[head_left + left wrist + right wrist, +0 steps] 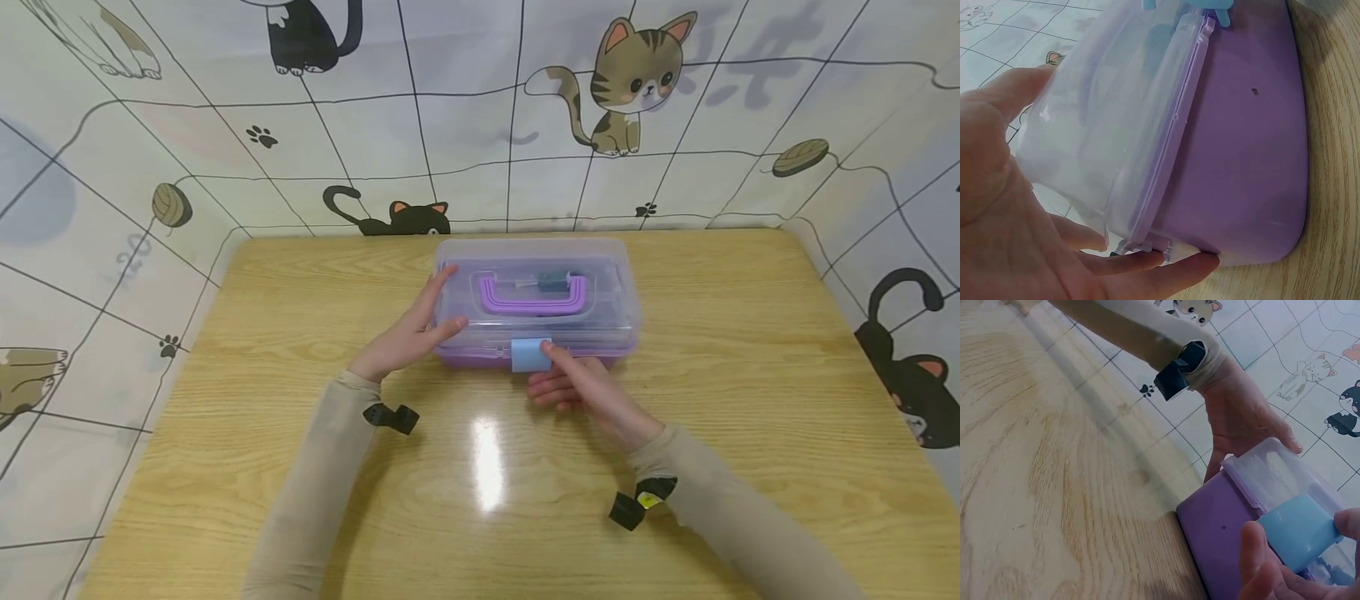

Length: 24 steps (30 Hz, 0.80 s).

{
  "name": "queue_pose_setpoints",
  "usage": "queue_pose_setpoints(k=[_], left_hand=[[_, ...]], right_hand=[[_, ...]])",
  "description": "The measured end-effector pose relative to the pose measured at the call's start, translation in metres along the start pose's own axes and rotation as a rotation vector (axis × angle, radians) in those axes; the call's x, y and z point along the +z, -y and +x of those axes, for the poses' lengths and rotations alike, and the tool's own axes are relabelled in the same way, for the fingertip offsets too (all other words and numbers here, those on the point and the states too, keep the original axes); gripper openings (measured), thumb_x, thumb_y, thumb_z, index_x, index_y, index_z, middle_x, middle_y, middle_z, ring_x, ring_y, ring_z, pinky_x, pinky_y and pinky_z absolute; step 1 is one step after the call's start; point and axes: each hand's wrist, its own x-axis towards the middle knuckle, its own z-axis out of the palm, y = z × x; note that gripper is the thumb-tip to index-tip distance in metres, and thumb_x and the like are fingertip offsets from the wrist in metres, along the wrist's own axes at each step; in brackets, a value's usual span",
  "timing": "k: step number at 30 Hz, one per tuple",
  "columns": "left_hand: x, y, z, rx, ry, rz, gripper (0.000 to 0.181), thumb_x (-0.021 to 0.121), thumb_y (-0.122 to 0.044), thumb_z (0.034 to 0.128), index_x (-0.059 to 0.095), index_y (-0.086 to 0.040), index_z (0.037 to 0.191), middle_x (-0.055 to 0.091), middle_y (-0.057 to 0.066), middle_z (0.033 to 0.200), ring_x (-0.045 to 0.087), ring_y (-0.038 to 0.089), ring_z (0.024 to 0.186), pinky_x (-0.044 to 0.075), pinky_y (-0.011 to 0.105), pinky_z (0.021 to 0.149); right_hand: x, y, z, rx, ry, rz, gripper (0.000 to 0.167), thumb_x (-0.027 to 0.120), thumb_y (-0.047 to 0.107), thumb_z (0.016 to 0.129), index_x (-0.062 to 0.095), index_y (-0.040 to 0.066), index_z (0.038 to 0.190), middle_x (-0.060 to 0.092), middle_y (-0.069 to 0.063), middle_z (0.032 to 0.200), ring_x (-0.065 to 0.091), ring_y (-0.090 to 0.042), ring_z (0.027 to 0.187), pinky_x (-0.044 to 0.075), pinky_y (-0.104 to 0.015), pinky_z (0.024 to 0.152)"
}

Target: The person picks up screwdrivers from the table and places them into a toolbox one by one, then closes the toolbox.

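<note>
A storage box (pixel 465 362) with a purple base, clear lid (pixel 457 287) and purple carry handle (pixel 532 308) stands on the table, lid down. A light blue latch (pixel 525 356) sits at its front middle. My left hand (pixel 408 333) rests against the box's left end, its thumb on the lid and its fingers, fairly straight, along the end wall. My right hand (pixel 592 392) pinches the latch: the thumb lies on its face, while the other fingers sit just below. Through the lid a dark item (pixel 553 282) shows, too blurred to name.
The box stands near the far edge of the wooden table (pixel 300 283). Behind it and on both sides hang cat-print walls or sheets (pixel 465 125). Each wrist wears a small black camera (pixel 397 418). A bright glare spot (pixel 487 462) lies on the tabletop.
</note>
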Motion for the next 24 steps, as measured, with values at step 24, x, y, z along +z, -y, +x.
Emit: queue_pose_setpoints(k=[24], left_hand=[[-0.005, -0.013, -0.002, -0.096, -0.001, 0.003, 0.069, 0.055, -0.024, 0.0993, 0.016, -0.023, 0.156, 0.0, 0.003, 0.16, -0.005, 0.029, 0.145, 0.007, 0.061, 0.11]], right_hand=[[-0.003, -0.011, 0.002, 0.028, 0.034, -0.045, 0.077, 0.045, 0.063, 0.093, 0.066, -0.01, 0.106, 0.072, -0.012, 0.09, 0.07, -0.022, 0.08, 0.05, -0.025, 0.062]])
